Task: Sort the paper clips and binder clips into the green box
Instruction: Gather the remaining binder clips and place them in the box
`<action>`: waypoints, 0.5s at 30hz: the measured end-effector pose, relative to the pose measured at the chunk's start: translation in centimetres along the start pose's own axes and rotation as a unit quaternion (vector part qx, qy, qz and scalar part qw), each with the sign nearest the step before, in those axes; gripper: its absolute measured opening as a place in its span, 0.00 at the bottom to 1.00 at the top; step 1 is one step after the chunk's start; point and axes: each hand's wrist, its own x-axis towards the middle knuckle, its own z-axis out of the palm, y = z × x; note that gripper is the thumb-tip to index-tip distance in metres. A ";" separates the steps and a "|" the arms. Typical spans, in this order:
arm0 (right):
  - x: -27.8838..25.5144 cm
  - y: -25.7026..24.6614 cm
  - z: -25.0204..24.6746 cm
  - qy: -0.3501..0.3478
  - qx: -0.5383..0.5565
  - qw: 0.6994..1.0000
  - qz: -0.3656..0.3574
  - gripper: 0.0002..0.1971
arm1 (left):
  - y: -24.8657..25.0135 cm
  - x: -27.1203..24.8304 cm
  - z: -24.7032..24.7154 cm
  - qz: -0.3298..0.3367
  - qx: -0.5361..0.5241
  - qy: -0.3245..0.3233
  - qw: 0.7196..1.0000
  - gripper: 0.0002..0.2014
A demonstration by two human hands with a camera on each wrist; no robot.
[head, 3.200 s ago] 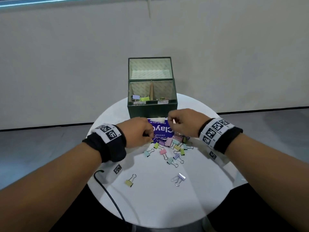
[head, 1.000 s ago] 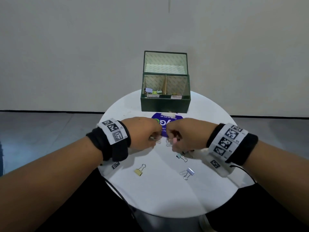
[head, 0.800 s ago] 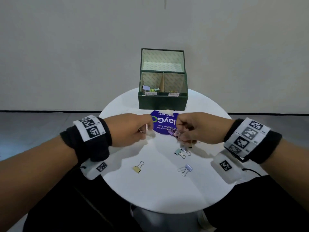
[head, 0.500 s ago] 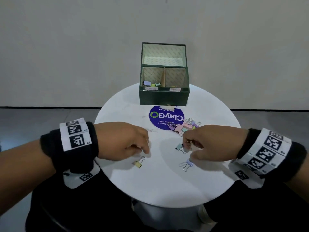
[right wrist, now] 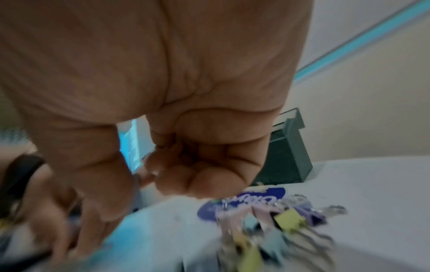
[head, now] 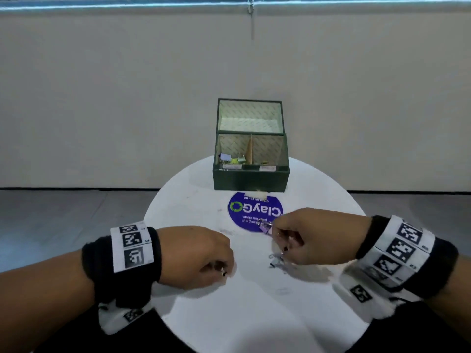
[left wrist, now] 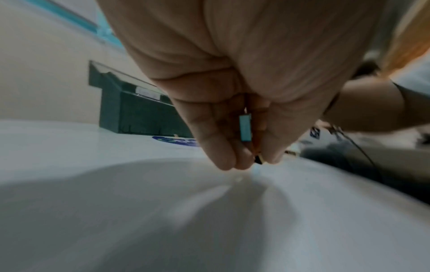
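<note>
Pinching binder clips, the left hand (head: 196,256) has fingers curled around a teal clip (left wrist: 245,127) just above the white table (head: 254,314). Right hand (head: 316,238) grips a purple clip (head: 265,228), fingers clenched. Green box (head: 251,178) stands at the table's far edge, lid up.

The round table (head: 244,314) under both hands is smooth, matt white, with a glossy blue sticker (head: 254,212) just beyond the right hand (head: 318,238). Past the sticker, the green box (head: 251,178) looks like matt card, lined inside with pale patterned paper. Beside the right hand, the binder clips (right wrist: 288,220) have pastel painted bodies and shiny wire handles; the wristbands (head: 122,261) are black cloth.
</note>
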 end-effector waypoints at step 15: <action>16.0 0.3 -8.2 0.266 0.143 0.940 0.158 0.12 | -7.0 10.0 -10.8 -0.324 -0.193 0.285 0.881 0.13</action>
